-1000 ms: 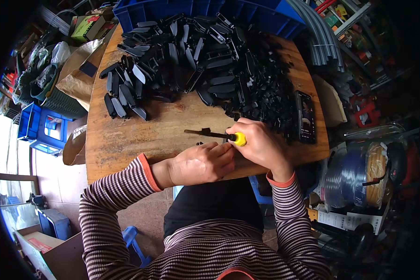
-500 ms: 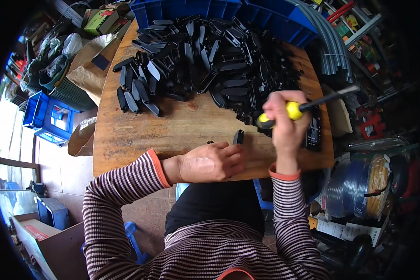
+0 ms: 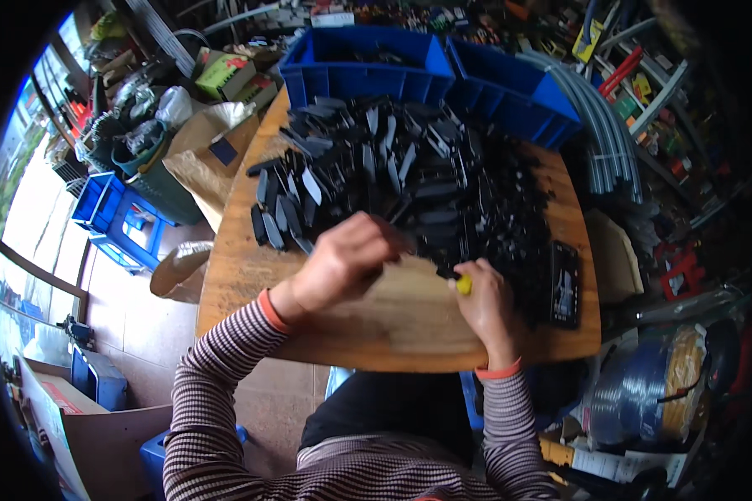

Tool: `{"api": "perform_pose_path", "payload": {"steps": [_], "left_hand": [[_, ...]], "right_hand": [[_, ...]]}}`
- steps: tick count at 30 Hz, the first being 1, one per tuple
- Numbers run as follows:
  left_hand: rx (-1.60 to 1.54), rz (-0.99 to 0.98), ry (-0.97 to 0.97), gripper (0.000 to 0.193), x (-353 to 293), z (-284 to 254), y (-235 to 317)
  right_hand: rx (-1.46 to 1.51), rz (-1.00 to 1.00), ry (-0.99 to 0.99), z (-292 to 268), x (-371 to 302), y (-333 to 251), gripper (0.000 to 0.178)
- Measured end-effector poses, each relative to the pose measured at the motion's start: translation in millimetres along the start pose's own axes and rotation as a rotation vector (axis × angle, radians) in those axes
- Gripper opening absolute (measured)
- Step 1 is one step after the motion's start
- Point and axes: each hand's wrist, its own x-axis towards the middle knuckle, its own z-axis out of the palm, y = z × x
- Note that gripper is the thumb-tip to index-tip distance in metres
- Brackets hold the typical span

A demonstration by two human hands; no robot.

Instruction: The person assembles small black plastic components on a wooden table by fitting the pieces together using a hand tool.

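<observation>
My left hand (image 3: 347,263) is lifted over the table at the near edge of a heap of black plastic parts (image 3: 418,190). Its fingers are closed and blurred, with a dark, smeared black plastic part at the fingertips. To its right, my right hand (image 3: 489,311) is wrapped round a screwdriver (image 3: 464,284). Only some of the yellow and black handle shows there; the shaft is hidden. The heaped parts are long, narrow and curved, some with a grey sheen, and smaller black pieces lie toward the right.
The wooden table (image 3: 376,334) carries the heap. Blue crates (image 3: 368,79) stand along its far edge. A black printed package (image 3: 565,284) lies at the right side. Grey pipes (image 3: 614,142) are beyond the right edge, and a brown paper bag (image 3: 217,150) stands at the left.
My left hand has risen from the near table edge toward the heap. My right hand has come down and left, and the screwdriver's shaft no longer shows. The view has tilted toward the far side.
</observation>
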Motion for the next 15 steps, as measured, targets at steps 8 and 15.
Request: {"api": "perform_pose_path", "payload": {"steps": [8,15], "left_hand": [[0.462,-0.152,0.188,0.034,173.1,-85.9,-178.1],[0.504,-0.285,-0.277,0.025,121.9,13.0,-75.7]], "right_hand": [[0.042,-0.049,-0.074,1.1,-0.5,-7.3,0.019],[0.018,-0.019,-0.049,-0.5,9.3,9.7,0.017]]}}
